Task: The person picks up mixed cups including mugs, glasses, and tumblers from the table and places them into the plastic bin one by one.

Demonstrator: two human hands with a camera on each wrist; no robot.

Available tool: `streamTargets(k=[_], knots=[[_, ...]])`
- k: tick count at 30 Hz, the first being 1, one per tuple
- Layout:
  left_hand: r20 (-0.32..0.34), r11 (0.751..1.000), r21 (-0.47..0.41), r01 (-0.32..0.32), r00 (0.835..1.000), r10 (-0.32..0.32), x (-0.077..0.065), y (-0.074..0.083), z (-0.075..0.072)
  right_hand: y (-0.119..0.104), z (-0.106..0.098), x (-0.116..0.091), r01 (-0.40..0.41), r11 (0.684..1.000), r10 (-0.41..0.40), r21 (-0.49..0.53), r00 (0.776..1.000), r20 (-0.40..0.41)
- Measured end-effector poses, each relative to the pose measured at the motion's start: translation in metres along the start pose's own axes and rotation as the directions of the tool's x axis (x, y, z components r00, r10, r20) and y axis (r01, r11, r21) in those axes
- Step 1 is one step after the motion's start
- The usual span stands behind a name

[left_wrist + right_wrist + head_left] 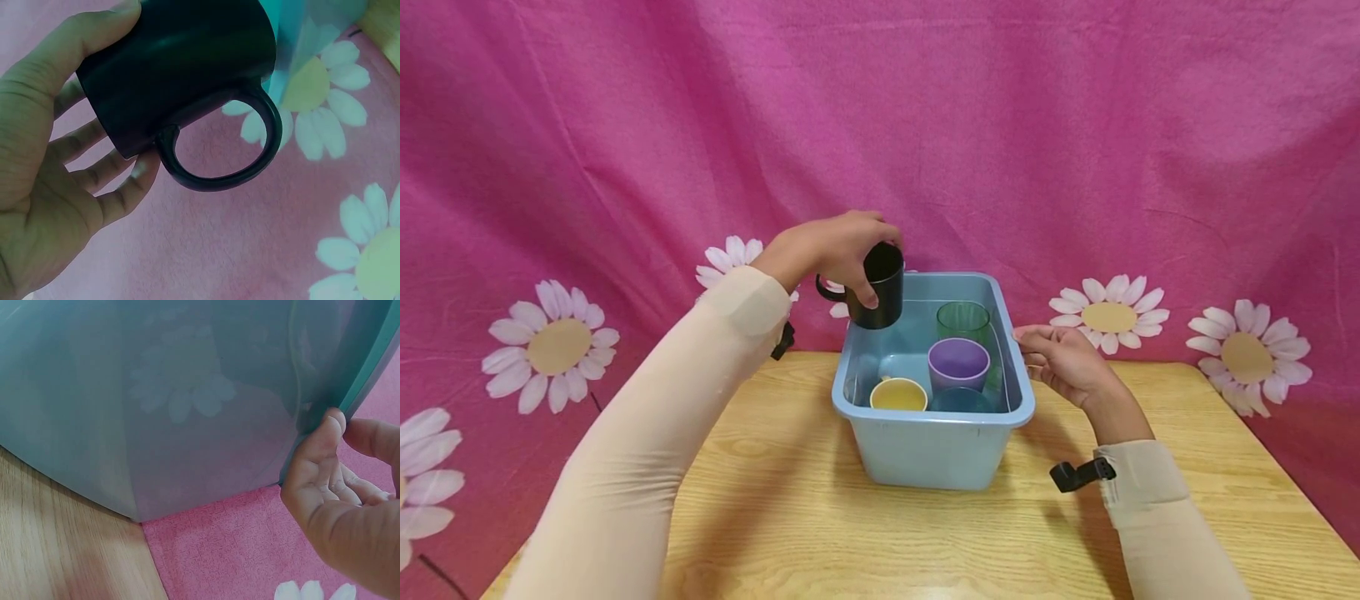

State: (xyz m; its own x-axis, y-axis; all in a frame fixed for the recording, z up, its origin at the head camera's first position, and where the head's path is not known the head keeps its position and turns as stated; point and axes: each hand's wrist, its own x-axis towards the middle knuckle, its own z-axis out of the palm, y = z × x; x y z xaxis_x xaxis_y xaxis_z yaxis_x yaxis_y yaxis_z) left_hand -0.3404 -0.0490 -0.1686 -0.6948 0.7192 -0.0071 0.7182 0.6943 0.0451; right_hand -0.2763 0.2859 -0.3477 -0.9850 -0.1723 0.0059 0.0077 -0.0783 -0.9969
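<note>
A black mug [889, 293] hangs over the back left corner of a light blue plastic tub [932, 454]. My left hand [844, 244] grips it from above near its mouth, thumb on one side and fingers on the other. In the left wrist view the mug's handle [273, 134] stays free of the fingers. On the tub's right side, my right hand [1070, 364] pinches the rim [365, 365] between thumb and curled fingers. Inside the tub are a yellow cup [898, 395], a purple cup [958, 360], a green glass [962, 317] and a blue glass piece [961, 401], partly hidden by the front wall.
The tub stands on a light wooden table [790, 517]. Behind it hangs a pink cloth [985, 142] with large white daisies, close to the tub's back edge. A small black device [1078, 475] is strapped at the right wrist.
</note>
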Motion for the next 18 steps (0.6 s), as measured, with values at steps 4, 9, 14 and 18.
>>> streamTargets(k=[4, 9, 14, 18], knots=[[-0.007, 1.0, -0.016, -0.021, 1.0, 0.021, 0.007, 0.004, 0.003, 0.0, 0.0, 0.0, 0.0, 1.0, 0.0, 0.007, 1.0, -0.003], [-0.034, 0.999, -0.033, -0.043, 0.999, 0.041, 0.015, 0.006, 0.008, 0.0, 0.001, 0.001, -0.002, 1.0, 0.003, 0.023, 1.0, -0.003], [-0.053, 0.996, -0.06, -0.069, 0.996, 0.066, 0.022, 0.005, 0.017, 0.001, 0.001, 0.002, 0.0, 1.0, 0.0, 0.019, 1.0, -0.004], [-0.053, 0.993, -0.097, -0.067, 0.997, 0.062, 0.025, 0.004, 0.027, 0.002, 0.003, 0.003, 0.002, 1.0, -0.001, 0.031, 1.0, -0.003]])
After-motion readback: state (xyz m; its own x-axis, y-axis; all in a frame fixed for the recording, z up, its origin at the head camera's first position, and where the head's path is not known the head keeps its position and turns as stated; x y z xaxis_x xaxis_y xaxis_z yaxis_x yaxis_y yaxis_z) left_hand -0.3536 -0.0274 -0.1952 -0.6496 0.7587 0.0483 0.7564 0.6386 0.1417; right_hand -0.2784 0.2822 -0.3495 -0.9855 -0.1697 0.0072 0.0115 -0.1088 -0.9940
